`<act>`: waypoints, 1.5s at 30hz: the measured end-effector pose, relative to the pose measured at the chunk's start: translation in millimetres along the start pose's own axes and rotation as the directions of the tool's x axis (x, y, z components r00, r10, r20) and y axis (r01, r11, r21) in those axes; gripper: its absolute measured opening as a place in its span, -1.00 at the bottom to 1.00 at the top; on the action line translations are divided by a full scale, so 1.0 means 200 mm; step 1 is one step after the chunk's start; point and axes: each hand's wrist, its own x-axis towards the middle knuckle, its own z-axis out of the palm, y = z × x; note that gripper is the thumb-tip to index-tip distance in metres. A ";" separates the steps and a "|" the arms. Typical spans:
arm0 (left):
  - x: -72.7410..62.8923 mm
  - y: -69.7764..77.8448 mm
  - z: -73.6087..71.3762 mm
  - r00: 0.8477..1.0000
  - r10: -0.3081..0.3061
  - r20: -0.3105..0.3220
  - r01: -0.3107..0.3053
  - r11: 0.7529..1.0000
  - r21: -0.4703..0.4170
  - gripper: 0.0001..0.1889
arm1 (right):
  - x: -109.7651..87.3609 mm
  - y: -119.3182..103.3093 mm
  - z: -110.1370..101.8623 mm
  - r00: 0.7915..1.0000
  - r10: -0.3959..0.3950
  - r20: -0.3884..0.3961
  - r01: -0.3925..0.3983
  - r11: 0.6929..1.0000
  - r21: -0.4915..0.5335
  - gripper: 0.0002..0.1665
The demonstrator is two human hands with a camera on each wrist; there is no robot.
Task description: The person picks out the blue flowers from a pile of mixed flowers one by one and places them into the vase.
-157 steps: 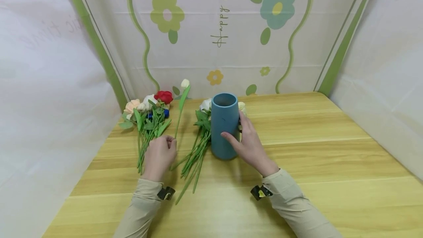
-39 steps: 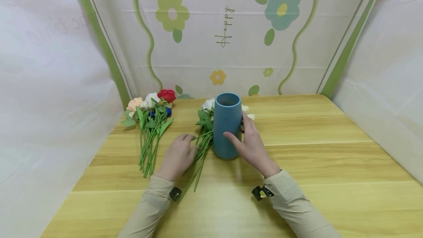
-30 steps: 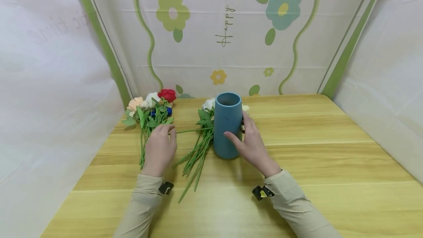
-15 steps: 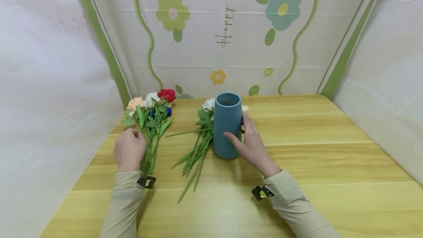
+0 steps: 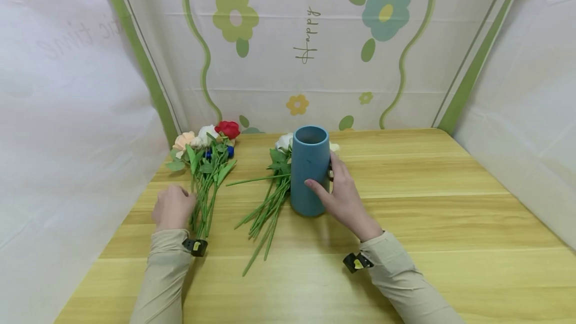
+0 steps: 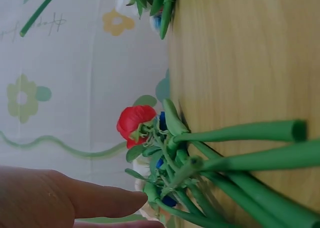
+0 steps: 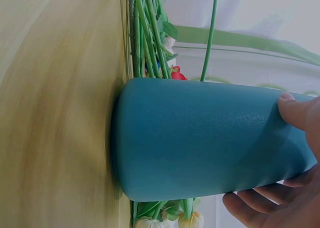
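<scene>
A tall blue vase (image 5: 309, 179) stands upright on the table, its mouth facing up. My right hand (image 5: 340, 195) grips its right side, thumb in front and fingers curled behind, as the right wrist view also shows. My left hand (image 5: 173, 207) is at the left side of the green stems (image 5: 204, 204) of the left flower bunch. In the left wrist view its fingers (image 6: 107, 199) reach out fairly straight beside the bunch, with nothing visible between them. That bunch has a red flower (image 5: 227, 129), a peach flower (image 5: 183, 141), white blooms and blue ones.
A second bunch of stems (image 5: 265, 214) lies left of the vase, its white bloom (image 5: 284, 142) partly behind it. One single stem (image 5: 256, 180) sticks out leftward across that bunch. A printed cloth (image 5: 265, 74) hangs behind the wooden table (image 5: 427, 204).
Earlier my left hand held a white tulip upright; its stem now seems to lie across the middle bunch. The left hand has moved left to the other bunch. My right hand stays on the vase.
</scene>
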 end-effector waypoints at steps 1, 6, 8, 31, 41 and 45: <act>0.00 0.00 0.00 1.000 -0.006 0.014 0.006 1.000 0.001 -0.53 | 0.00 0.00 0.00 1.000 -0.001 0.000 0.001 1.000 -0.001 0.04; 0.02 -0.02 0.03 0.997 -0.020 0.076 0.020 1.000 0.007 -0.56 | 0.00 0.00 0.00 1.000 -0.003 0.000 0.003 1.000 -0.005 0.05; 0.03 -0.03 0.04 0.996 -0.019 0.091 0.018 1.000 0.010 -0.56 | 0.00 0.00 0.00 1.000 -0.003 0.001 0.003 1.000 -0.005 0.04; 0.02 -0.02 -0.01 0.998 -0.041 -0.040 0.041 0.999 -0.005 -0.72 | 0.00 0.00 0.00 1.000 -0.009 0.000 0.009 1.000 0.000 0.04; -0.03 0.04 -0.02 0.972 0.013 -0.236 -0.034 0.996 -0.085 -0.70 | 0.00 0.00 0.00 1.000 -0.002 0.005 0.002 1.000 0.001 0.04; -0.05 0.08 -0.02 0.958 0.051 -0.281 -0.102 0.980 -0.170 -0.74 | 0.00 0.00 0.00 1.000 0.004 0.007 -0.004 1.000 0.002 0.05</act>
